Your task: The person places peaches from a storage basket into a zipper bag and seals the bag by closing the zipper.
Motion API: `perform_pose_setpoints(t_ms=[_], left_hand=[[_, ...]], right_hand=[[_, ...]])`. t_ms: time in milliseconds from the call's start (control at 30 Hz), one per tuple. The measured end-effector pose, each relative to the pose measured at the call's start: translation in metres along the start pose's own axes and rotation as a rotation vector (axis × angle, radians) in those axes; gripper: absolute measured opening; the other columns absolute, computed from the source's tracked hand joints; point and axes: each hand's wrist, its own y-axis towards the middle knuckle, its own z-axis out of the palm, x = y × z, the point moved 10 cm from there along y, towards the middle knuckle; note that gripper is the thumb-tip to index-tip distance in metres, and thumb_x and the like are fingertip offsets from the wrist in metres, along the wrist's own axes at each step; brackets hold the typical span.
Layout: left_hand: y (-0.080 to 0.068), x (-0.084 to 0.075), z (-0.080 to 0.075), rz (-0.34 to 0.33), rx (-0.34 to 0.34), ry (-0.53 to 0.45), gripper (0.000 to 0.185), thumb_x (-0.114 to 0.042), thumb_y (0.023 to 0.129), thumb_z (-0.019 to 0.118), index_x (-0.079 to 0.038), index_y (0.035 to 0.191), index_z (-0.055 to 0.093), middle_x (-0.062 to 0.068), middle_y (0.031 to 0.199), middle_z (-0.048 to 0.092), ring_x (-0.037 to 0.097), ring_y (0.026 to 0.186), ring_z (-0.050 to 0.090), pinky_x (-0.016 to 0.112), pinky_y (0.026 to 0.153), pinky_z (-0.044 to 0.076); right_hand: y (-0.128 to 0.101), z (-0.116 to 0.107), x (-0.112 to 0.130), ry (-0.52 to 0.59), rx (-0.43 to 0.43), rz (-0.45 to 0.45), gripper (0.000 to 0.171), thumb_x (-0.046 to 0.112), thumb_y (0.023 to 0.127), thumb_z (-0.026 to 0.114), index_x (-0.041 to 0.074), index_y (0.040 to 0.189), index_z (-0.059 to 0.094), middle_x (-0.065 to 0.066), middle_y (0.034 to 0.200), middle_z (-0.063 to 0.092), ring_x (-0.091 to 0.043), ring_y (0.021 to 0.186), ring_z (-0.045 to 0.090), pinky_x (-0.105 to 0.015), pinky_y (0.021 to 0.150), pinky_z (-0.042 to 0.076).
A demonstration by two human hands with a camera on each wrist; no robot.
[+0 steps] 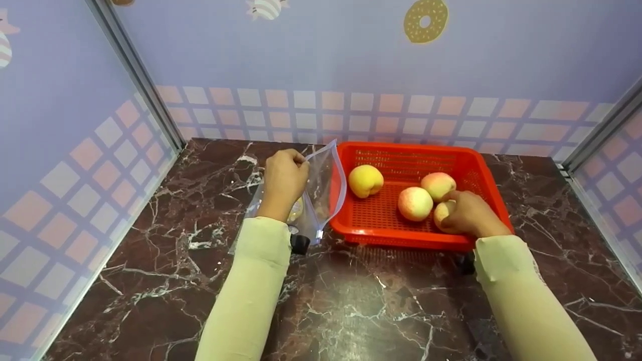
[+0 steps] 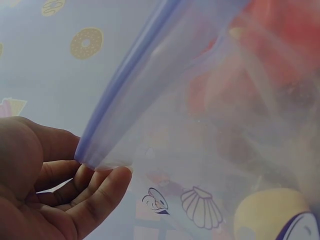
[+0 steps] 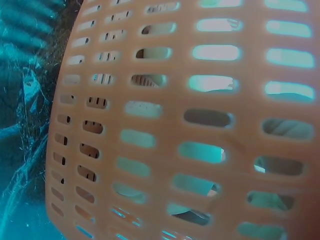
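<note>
My left hand (image 1: 287, 175) pinches the upper edge of a clear zip bag (image 1: 321, 193) with a purple rim; its mouth gapes toward the basket. Seashell prints (image 2: 202, 207) and a yellow patch (image 2: 270, 212) show on the bag in the left wrist view. Inside the red plastic basket (image 1: 411, 238), at its near right corner, my right hand (image 1: 471, 213) grips a peach (image 1: 442, 215), partly covered by the fingers. Two more peaches, one blushed (image 1: 415, 204) and one behind it (image 1: 438, 185), lie close by. A yellow peach (image 1: 365, 181) sits at the basket's left.
The basket's slotted wall (image 3: 165, 130) fills most of the right wrist view and hides that hand. Everything stands on a dark marbled tabletop (image 1: 351, 311), with patterned panels (image 1: 331, 60) at the back and both sides. A slider (image 1: 319, 234) hangs at the bag's near corner.
</note>
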Motion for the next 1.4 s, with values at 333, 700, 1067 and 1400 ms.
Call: perform_pose_setpoints(t_ms=[333,700,1067,1400], left_hand=[[0.001,-0.003,0.002,0.013,0.004,-0.002,0.014,-0.015,0.089,0.063,-0.005,0.09,0.073,0.009,0.084,0.072,0.024,0.076,0.065,0.038,0.071,0.053],[0.001,-0.004,0.003,0.017,0.011,-0.012,0.014,-0.014,0.091,0.063,-0.004,0.091,0.072,0.009,0.085,0.072,0.024,0.075,0.065,0.036,0.069,0.053],[0.0,-0.004,0.003,0.019,0.012,-0.017,0.014,-0.015,0.09,0.064,-0.004,0.09,0.072,0.009,0.084,0.072,0.024,0.075,0.065,0.036,0.07,0.053],[-0.002,0.001,0.005,-0.014,0.04,-0.008,0.014,-0.017,0.091,0.063,-0.006,0.092,0.072,0.007,0.086,0.071,0.022,0.075,0.065,0.037,0.07,0.053]], right_hand=[[-0.002,-0.001,-0.002,0.002,0.014,0.017,0.055,0.021,0.071,0.077,0.001,0.12,0.063,-0.02,0.098,0.064,-0.033,0.085,0.054,-0.041,0.076,0.043],[-0.008,-0.011,0.006,-0.021,-0.011,-0.001,0.051,0.019,0.072,0.076,0.001,0.118,0.063,-0.023,0.102,0.064,-0.036,0.088,0.054,-0.044,0.078,0.043],[-0.014,-0.02,0.016,-0.031,-0.028,-0.013,0.058,0.019,0.071,0.076,-0.004,0.122,0.06,-0.031,0.119,0.059,-0.044,0.104,0.053,-0.054,0.089,0.044],[-0.017,-0.031,0.034,-0.008,-0.042,-0.014,0.059,0.017,0.072,0.077,0.001,0.125,0.058,-0.03,0.128,0.052,-0.046,0.113,0.051,-0.058,0.095,0.041]])
